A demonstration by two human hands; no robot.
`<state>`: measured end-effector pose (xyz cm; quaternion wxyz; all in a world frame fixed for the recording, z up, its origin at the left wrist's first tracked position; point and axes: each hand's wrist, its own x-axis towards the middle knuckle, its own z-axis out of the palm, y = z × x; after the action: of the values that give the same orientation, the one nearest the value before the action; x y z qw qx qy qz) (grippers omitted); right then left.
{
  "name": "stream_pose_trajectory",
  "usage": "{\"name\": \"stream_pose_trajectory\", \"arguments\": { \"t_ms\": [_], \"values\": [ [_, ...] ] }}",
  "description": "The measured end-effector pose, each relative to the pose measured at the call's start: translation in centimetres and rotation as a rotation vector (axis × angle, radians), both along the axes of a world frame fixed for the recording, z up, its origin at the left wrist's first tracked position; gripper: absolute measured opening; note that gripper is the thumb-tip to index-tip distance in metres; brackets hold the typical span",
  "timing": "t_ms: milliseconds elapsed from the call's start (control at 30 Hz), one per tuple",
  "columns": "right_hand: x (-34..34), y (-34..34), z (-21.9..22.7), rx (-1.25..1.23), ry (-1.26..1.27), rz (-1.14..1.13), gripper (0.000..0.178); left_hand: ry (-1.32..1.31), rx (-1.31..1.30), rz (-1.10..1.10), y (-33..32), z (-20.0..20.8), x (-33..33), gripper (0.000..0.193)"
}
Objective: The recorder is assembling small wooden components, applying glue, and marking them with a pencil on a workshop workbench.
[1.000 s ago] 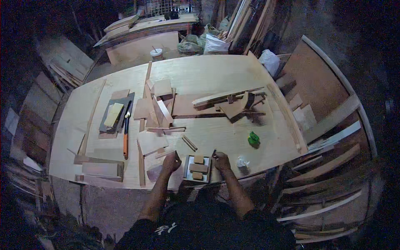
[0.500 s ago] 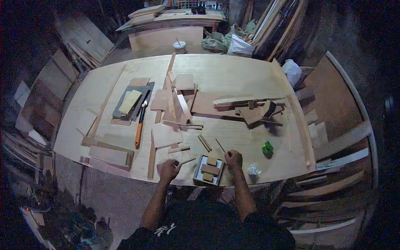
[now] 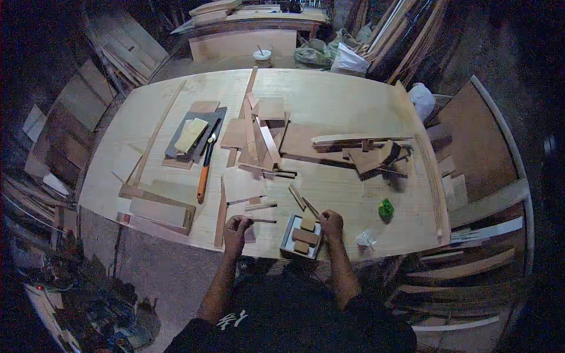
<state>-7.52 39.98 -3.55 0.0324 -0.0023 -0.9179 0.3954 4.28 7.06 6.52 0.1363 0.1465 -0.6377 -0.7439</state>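
Near the table's front edge, my left hand (image 3: 236,227) pinches a thin wooden stick (image 3: 262,221) that points to the right. My right hand (image 3: 332,225) is closed on another thin wooden stick (image 3: 311,207), tilted up and to the left. Between the hands sits a small shallow box (image 3: 288,240) with a pale inside. It contains three small wooden blocks (image 3: 306,236), one behind another. Just beyond the box, a loose stick (image 3: 297,196) lies close to the tip of the right-hand stick. More short strips (image 3: 260,206) lie ahead of my left hand.
Wood boards and offcuts (image 3: 272,110) are piled mid-table. Left of them lie an orange-handled tool (image 3: 203,182) and a dark flat board (image 3: 213,120) with a yellowish pad (image 3: 192,134). More scraps (image 3: 368,160), a green crumpled item (image 3: 385,209) and clear plastic (image 3: 366,239) are to the right.
The view has shifted slightly. My left-hand stick has turned from slanting to nearly level. The right-hand stick's tip is now close to the loose sticks beyond the box.
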Motion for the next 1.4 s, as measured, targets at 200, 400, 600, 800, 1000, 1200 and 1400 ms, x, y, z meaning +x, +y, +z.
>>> {"name": "stream_pose_trajectory", "arguments": {
  "t_ms": [200, 400, 600, 800, 1000, 1200, 1400],
  "values": [
    [0.9, -1.6, 1.4, 0.189, 0.059, 0.030, 0.027, 0.022, 0.074, 0.008, -1.1, -0.7, 0.3, 0.011],
    [0.0, -0.2, -0.5, 0.315, 0.051, -0.025, 0.021, -0.015, 0.097, -0.003, -0.2, -0.1, -0.4, 0.017],
    [0.3, -2.0, 2.2, 0.243, -0.034, -0.088, 0.024, -0.163, 0.217, -0.054, 0.1, -2.2, -0.3, 0.031],
    [0.7, -1.5, 2.0, 0.216, -0.018, -0.098, 0.028, -0.212, 0.323, 0.012, 1.7, -2.6, 0.1, 0.021],
    [1.6, -0.1, 1.4, -0.129, 0.237, -0.134, 0.035, -0.202, 0.467, -0.219, 1.0, -7.8, -0.6, 0.020],
    [10.1, -1.8, 3.4, -0.110, 0.094, -0.291, 0.023, -0.294, 0.329, -0.148, -0.5, -8.6, 0.7, 0.023],
    [17.6, 10.2, -6.0, -0.538, 0.651, -0.720, 0.022, -0.374, 0.316, -0.489, 6.7, -4.6, -1.6, 0.021]
  ]
}}
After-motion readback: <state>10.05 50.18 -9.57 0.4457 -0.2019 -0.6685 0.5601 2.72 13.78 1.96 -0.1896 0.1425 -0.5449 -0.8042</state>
